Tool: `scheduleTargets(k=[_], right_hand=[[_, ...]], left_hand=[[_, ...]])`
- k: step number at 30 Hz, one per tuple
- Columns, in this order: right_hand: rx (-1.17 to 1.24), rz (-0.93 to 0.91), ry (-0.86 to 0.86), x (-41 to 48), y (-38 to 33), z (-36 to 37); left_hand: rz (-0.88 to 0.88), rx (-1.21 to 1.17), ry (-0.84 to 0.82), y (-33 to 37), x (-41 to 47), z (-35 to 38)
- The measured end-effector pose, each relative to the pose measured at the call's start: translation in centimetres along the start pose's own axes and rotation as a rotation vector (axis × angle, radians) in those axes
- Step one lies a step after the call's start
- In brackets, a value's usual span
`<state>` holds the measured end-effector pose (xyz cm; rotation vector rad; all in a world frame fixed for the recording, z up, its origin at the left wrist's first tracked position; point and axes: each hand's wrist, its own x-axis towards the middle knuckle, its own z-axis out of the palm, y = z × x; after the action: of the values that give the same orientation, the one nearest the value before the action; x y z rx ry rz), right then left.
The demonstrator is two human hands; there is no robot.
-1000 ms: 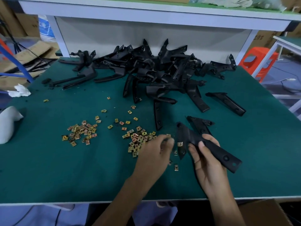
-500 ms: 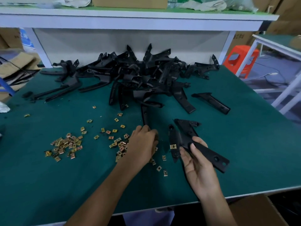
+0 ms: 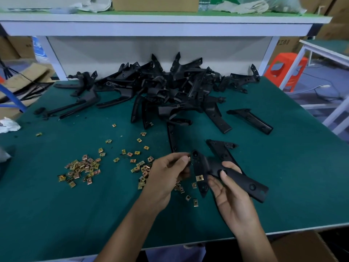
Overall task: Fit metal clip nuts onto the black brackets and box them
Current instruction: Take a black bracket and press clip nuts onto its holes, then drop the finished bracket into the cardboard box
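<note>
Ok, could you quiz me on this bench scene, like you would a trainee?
1. True or false: the right hand holds a long black plastic bracket.
2. How many gold metal clip nuts can be seen fitted on that bracket?
3. The pile of loose black brackets lies: A) at the green table's far side, B) on the white shelf, C) in a box.
Key: 1 true; 2 one; 3 A.
</note>
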<state>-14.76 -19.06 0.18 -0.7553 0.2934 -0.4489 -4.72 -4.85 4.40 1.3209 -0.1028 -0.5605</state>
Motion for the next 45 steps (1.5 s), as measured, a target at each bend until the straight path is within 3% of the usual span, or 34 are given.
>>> scheduleTargets(k=[6,16,30,37,45], right_hand=[[-0.011,-0.01,0.005,-0.1,0.1,-0.1],[-0.009,-0.011,0.014,-0.1,0.0,-0.1],[-0.041,-0.025,0.007,-0.1,0.3,-0.4],[-0.21,-0.09,-0.002,-0.5,0.8,0.3],[-0.695,-0.224,-0.048,-1.9,0.8,0.6]], left_hand=[[-0.101,-0.162,-0.059,0.3,-0.3,-0.3],[-0.18,-0.198,-0.09,0.3,-0.6,-0.4],[-0.099,-0.026,-0.036,0.1,-1.3,0.3],[0.052,0.284,0.065,-1.1,-1.2,0.4],[0.066,0.461,0.207,-2.5,-0.9,0.8]])
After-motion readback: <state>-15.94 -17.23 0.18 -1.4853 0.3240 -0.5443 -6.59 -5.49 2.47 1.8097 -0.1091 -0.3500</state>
